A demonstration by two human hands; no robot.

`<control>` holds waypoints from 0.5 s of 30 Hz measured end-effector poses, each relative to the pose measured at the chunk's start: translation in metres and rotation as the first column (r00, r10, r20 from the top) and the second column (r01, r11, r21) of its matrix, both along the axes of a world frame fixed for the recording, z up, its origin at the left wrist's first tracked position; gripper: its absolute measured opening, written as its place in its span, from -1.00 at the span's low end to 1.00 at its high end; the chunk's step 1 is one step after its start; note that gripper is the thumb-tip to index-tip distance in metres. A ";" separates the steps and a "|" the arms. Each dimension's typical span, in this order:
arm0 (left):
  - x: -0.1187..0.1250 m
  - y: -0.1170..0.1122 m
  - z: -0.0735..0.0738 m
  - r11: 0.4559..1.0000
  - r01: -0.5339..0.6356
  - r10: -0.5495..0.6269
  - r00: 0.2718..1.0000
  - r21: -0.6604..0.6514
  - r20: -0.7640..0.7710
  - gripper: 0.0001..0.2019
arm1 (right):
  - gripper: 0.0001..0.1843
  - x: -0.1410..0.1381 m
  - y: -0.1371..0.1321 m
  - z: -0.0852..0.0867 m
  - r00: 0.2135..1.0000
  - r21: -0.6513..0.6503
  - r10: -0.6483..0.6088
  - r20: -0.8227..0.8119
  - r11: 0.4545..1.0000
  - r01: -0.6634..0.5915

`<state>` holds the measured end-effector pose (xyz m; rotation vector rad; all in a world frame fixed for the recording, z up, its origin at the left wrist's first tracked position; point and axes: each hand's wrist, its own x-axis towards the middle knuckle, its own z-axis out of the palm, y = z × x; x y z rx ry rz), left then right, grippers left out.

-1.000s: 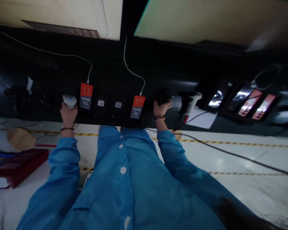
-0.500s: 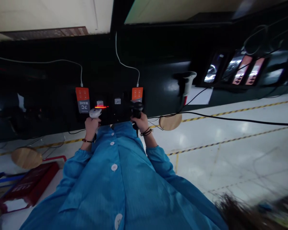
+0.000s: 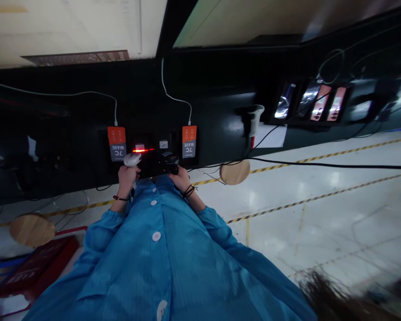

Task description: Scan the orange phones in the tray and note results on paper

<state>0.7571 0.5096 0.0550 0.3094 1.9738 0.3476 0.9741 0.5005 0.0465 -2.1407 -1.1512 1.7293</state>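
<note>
A round wooden stool (image 3: 234, 172) stands near a red crate (image 3: 36, 267).

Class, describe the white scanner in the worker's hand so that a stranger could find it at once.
Find the dark workbench and its two orange-and-grey boxes. The white scanner sits just below the left box, gripped in the left hand. Unlike the black scanner beside it, it casts a red line.
</note>
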 end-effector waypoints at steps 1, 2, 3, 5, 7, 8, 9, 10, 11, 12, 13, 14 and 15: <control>0.000 0.000 0.000 1.000 -0.002 0.002 1.000 0.006 0.007 -0.83 | -0.85 -0.001 0.000 0.000 1.000 0.001 0.005 0.009 1.000 -0.005; 0.000 0.001 0.000 1.000 -0.002 0.002 1.000 0.013 0.011 -0.84 | -0.85 -0.001 0.000 0.000 1.000 0.002 0.008 0.020 1.000 -0.008; 0.001 0.001 0.001 1.000 -0.001 0.001 1.000 0.019 0.012 -0.84 | -0.86 -0.001 0.000 0.000 1.000 0.002 0.009 0.030 1.000 -0.010; 0.001 0.002 0.002 1.000 0.003 -0.003 1.000 0.023 0.000 -0.85 | -0.86 -0.001 0.000 0.000 0.999 0.002 0.008 0.042 1.000 -0.008; 0.001 0.003 0.002 1.000 0.008 -0.008 1.000 0.020 -0.017 -0.86 | -0.86 0.000 0.000 -0.002 0.999 0.003 0.002 0.047 1.000 -0.002; 0.001 0.003 0.002 1.000 0.014 -0.013 1.000 0.020 -0.022 -0.87 | -0.86 0.000 0.000 -0.002 0.999 0.004 -0.001 0.048 1.000 0.001; 0.001 0.003 0.001 1.000 0.020 -0.020 0.999 0.023 -0.027 -0.86 | -0.85 0.000 0.000 -0.003 0.999 0.005 -0.006 0.051 1.000 0.005; 0.000 0.003 0.000 0.999 0.029 -0.028 0.999 0.026 -0.033 -0.86 | -0.85 0.000 0.000 -0.004 0.998 0.007 -0.010 0.057 1.000 0.010; 0.000 0.002 -0.002 0.999 0.038 -0.037 0.998 0.030 -0.041 -0.85 | -0.85 0.000 0.001 -0.004 0.998 0.008 -0.014 0.066 1.000 0.014; -0.002 0.002 -0.004 0.998 0.049 -0.047 0.998 0.033 -0.049 -0.84 | -0.85 0.000 0.002 -0.005 0.997 0.010 -0.019 0.079 1.000 0.019; -0.003 0.001 -0.005 0.998 0.060 -0.058 0.997 0.035 -0.060 -0.82 | -0.84 0.000 0.004 -0.005 0.995 0.014 -0.025 0.095 1.000 0.024; -0.005 0.000 -0.007 0.997 0.073 -0.070 0.994 0.035 -0.078 -0.80 | -0.82 -0.001 0.006 -0.006 0.993 0.019 -0.031 0.113 0.999 0.029; -0.009 -0.001 -0.009 0.996 0.087 -0.083 0.991 0.034 -0.103 -0.77 | -0.81 -0.001 0.008 -0.007 0.991 0.025 -0.037 0.132 0.999 0.034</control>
